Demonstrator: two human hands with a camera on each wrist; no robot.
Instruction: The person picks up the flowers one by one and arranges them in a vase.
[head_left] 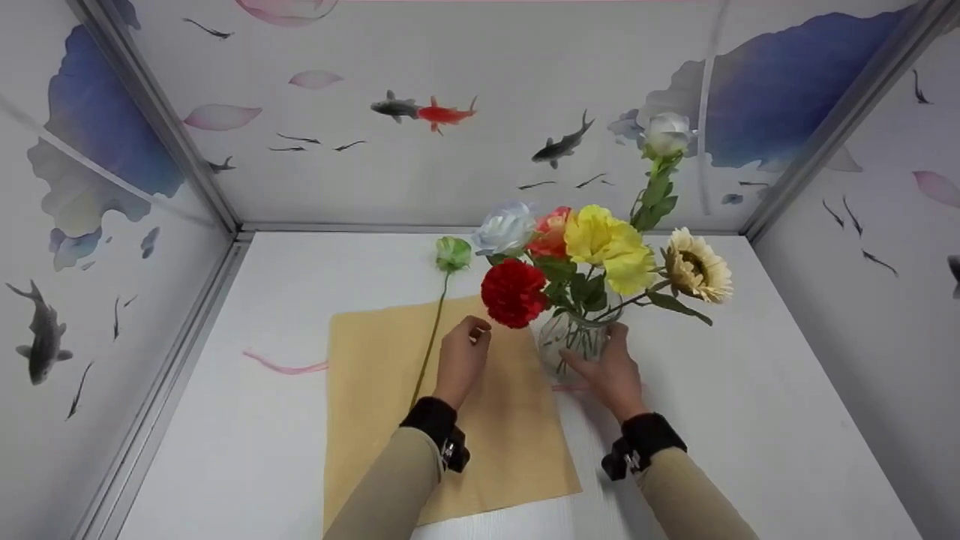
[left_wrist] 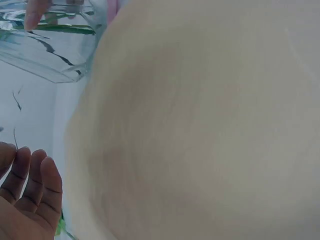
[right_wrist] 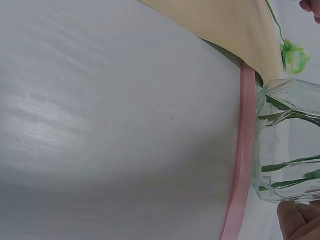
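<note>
My right hand point(head_left: 613, 369) grips a clear glass vase point(head_left: 556, 351) from its right side, thumb across the front. Several artificial flowers stand in the vase: a red carnation point(head_left: 514, 294), a yellow flower point(head_left: 611, 247), a pale blue rose point(head_left: 505, 228), a cream sunflower point(head_left: 697, 266) and a tall white rose point(head_left: 667, 135) among them. Stems show through the glass in the right wrist view. My left hand point(head_left: 463, 360) hovers over brown paper point(head_left: 375, 375), left of the vase, its fingers loosely bent around nothing. A green flower point(head_left: 453, 254) lies on the paper, its stem running under my left wrist.
A pink ribbon point(head_left: 289, 367) passes beneath the paper and comes out near the vase base, on the white table point(head_left: 750, 420). White panels printed with fish and petals enclose the back and both sides, with metal rails point(head_left: 487, 228) along the edges.
</note>
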